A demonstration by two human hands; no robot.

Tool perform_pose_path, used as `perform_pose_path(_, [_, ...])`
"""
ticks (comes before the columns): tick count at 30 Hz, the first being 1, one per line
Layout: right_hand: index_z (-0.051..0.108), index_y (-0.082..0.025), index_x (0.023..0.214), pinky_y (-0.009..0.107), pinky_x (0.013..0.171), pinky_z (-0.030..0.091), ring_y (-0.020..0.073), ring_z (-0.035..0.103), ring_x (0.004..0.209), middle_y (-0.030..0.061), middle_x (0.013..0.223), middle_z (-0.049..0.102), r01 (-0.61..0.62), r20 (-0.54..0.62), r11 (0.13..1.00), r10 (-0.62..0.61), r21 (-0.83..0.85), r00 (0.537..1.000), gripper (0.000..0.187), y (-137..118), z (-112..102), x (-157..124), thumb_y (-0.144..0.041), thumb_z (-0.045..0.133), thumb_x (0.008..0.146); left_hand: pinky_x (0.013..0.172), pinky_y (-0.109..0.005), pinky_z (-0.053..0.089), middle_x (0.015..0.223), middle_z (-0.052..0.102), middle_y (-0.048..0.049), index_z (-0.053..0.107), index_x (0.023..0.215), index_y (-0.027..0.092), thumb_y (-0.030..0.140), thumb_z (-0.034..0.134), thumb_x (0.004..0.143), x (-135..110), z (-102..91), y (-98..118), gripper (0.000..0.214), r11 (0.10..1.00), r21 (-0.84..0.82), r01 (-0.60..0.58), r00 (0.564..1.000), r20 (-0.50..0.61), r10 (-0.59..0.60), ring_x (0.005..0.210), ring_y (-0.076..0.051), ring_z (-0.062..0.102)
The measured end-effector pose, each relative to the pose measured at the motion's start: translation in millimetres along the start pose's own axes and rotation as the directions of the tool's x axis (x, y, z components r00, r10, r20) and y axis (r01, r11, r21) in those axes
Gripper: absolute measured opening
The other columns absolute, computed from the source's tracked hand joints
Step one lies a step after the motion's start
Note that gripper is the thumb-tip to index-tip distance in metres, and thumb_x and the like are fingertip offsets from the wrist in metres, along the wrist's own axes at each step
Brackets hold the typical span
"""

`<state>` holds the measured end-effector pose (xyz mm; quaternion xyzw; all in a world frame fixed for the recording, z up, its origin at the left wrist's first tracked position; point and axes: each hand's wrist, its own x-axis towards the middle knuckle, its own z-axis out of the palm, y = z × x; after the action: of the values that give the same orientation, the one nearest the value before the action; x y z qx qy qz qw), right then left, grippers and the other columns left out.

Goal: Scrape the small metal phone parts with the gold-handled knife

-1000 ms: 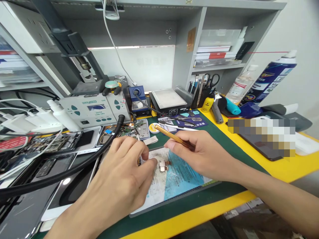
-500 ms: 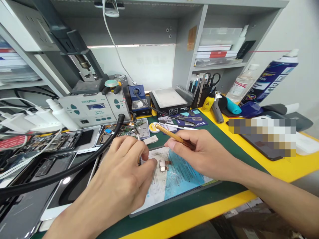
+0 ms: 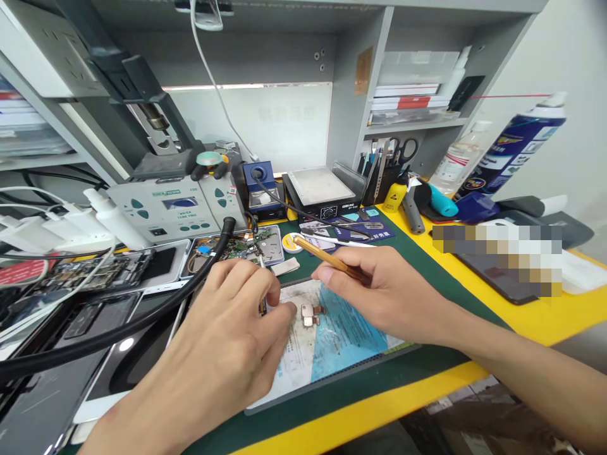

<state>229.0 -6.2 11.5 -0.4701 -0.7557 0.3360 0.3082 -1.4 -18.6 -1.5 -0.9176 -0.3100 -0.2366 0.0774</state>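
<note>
My right hand [image 3: 374, 284] is closed round a slim gold pen-shaped tool [image 3: 322, 254], whose outer end points away to the upper left. I cannot make out its working tip. My left hand [image 3: 237, 341] rests at the left side of a stained white-and-blue work sheet [image 3: 346, 335], its fingers curled and the thumb near the index finger. A small dark edge [image 3: 262, 308] shows beside its fingers; what they hold, if anything, is hidden. Between my hands, a small silvery camera module [image 3: 309, 314] with a copper-coloured flex connector lies on the sheet.
Behind are a hot-air station [image 3: 175, 205], a soldering-iron stand [image 3: 258, 189] and a heating plate [image 3: 320, 186]. A black hose [image 3: 156, 316] crosses the left side over phone parts. A tray of boards [image 3: 270, 243] sits behind my left hand. Spray can [image 3: 515, 145] and bottles stand right.
The whole view has shifted very slightly. Both hands keep their pose, and the gold tool and the camera module stay where they were.
</note>
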Motion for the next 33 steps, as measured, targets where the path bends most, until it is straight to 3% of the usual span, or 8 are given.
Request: perform_pose_path(33, [0.039,-0.019,0.066,0.023,0.044,0.022,0.0067,0.027,0.051,-0.0075,0.059,0.029,0.039,-0.006,0.999,-0.039,-0.006,0.999,0.038,2.3,0.8,0.0,-0.031,0.055,0.098,0.075,-0.043,0.037,0.087,0.053,-0.0065,0.071,0.090,0.018,0.015,0.057,0.092,-0.3,0.0,-0.2,0.015,1.000,-0.010,0.002,1.000,0.011,-0.002,0.086,-0.024,0.047])
